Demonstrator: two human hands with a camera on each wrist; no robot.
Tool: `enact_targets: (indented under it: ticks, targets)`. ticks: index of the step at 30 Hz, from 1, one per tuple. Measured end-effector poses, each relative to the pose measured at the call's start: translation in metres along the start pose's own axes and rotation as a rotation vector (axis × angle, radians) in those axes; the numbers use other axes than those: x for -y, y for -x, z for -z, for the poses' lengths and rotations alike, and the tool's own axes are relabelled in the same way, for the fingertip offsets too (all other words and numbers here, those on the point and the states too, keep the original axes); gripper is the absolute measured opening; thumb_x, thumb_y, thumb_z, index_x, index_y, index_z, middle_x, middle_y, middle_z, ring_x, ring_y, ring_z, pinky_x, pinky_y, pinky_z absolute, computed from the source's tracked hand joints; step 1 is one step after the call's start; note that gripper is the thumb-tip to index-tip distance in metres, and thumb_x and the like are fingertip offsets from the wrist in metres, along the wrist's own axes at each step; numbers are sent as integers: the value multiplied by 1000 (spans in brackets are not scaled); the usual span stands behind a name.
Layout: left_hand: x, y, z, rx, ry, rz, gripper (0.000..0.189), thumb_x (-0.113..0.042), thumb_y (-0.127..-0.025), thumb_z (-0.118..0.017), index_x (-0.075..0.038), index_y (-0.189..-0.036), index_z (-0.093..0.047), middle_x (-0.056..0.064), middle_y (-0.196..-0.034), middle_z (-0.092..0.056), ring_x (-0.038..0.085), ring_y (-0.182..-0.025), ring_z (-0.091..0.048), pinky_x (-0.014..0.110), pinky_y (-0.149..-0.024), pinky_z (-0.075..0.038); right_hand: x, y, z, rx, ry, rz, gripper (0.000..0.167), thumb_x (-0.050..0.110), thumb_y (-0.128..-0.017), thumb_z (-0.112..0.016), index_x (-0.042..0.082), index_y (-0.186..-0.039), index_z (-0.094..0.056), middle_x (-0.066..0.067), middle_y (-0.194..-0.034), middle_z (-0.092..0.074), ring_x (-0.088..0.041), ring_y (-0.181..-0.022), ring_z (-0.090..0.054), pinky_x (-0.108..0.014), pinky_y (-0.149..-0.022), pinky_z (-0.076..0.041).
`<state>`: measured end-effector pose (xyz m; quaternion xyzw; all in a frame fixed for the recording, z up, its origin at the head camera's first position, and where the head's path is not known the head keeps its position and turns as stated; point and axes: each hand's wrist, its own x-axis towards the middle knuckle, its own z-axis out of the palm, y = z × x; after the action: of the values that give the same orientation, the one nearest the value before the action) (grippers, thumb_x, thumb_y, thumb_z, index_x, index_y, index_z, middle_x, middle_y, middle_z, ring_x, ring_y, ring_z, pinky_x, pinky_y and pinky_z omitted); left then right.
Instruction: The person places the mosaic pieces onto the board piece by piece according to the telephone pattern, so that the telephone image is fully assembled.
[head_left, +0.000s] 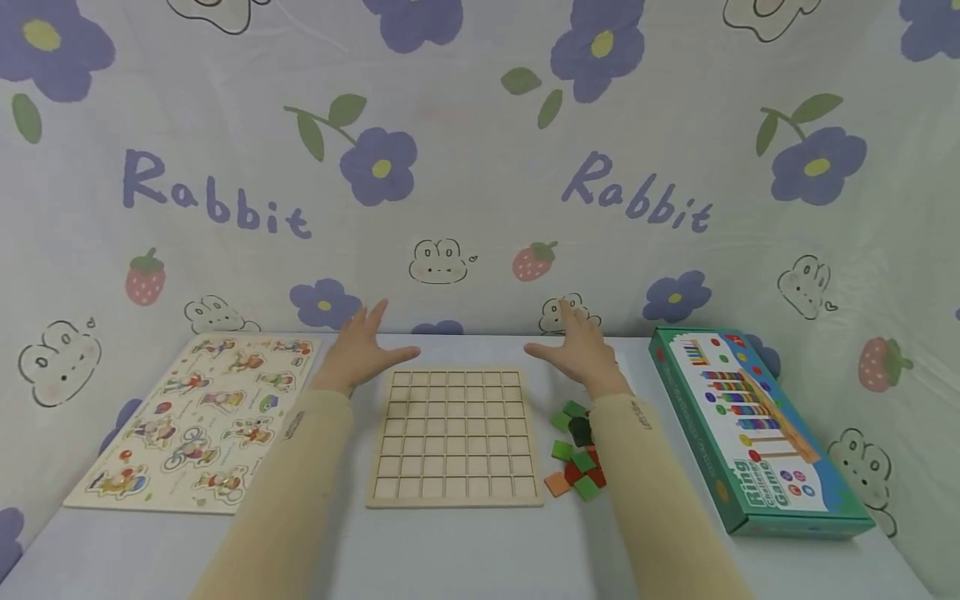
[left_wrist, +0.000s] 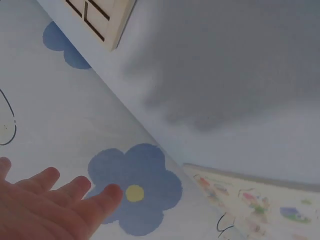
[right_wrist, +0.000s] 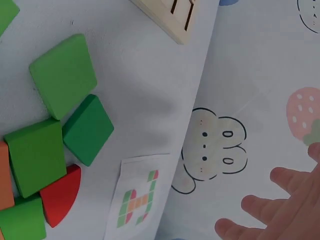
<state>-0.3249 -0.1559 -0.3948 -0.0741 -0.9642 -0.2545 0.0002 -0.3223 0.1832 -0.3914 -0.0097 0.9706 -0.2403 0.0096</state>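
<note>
My left hand (head_left: 362, 348) is held up over the back left of a wooden grid board (head_left: 455, 437), fingers spread and thumb pointing inward. Mirroring it, my right hand (head_left: 583, 352) hovers past the board's back right corner, fingers apart and nothing in them. The board's square cells hold no pieces. Right of the board lies a loose pile of coloured tiles (head_left: 582, 461), green, red, orange and one blackish, partly behind my right sleeve. In the right wrist view, a paper card (right_wrist: 138, 197) with a coloured tile pattern lies beyond green tiles (right_wrist: 65, 75) and a red curved piece (right_wrist: 62, 194).
A picture puzzle board (head_left: 202, 417) with knobbed figures lies on the left of the white table (head_left: 457, 554). To the right is a green toy box (head_left: 757, 433). A patterned cloth (head_left: 480, 142) with rabbits and flowers hangs behind the table.
</note>
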Motion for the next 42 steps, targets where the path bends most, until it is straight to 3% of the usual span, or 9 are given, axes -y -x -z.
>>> enact_targets:
  ticks: [8, 15, 24, 31, 38, 42]
  targets:
    - [8, 3, -2, -35, 228, -16, 110, -66, -70, -63, -17, -150, -6, 10, -155, -11, 36, -141, -7, 53, -110, -13, -3, 4, 0, -15, -221, -13, 102, 49, -77, -67, 20, -150, 0, -10, -155, -9, -38, -139, -15, -60, -105, -19]
    - [13, 9, -5, -37, 351, 28, 109, -62, -70, -66, -22, -150, -4, 17, -148, -27, 35, -131, -34, 52, -101, -32, -4, 5, -2, -8, -275, -16, 103, 42, -78, -68, 19, -150, 2, -15, -155, -8, -38, -140, -13, -57, -107, -18]
    - [18, 18, -13, -59, 443, 117, 105, -64, -72, -63, -28, -150, -4, 18, -127, -46, 34, -108, -50, 45, -88, -42, -11, 3, -5, 2, -373, -63, 102, 41, -79, -68, 20, -150, 2, -18, -153, -15, -39, -138, -17, -56, -106, -22]
    - [20, 31, -24, -63, 509, 156, 104, -63, -73, -63, -26, -150, -4, 17, -118, -49, 30, -89, -56, 31, -67, -48, -14, 9, -8, 48, -519, -117, 101, 39, -79, -69, 29, -149, 4, -16, -150, -24, -41, -124, -40, -48, -87, -46]
    - [20, 47, -30, -29, 594, 198, 99, -60, -75, -63, -26, -150, -6, 16, -113, -53, 29, -87, -59, 30, -63, -51, -19, 15, -10, 56, -569, -161, 98, 37, -79, -70, 28, -150, -2, -16, -144, -32, -35, -112, -52, -34, -70, -52]
    - [19, 58, -31, -26, 632, 227, 94, -54, -79, -63, -26, -150, -8, 17, -110, -54, 27, -81, -60, 30, -61, -51, -23, 19, -8, 56, -577, -174, 95, 37, -79, -69, 24, -150, -6, -17, -140, -37, -35, -105, -56, -32, -66, -52]
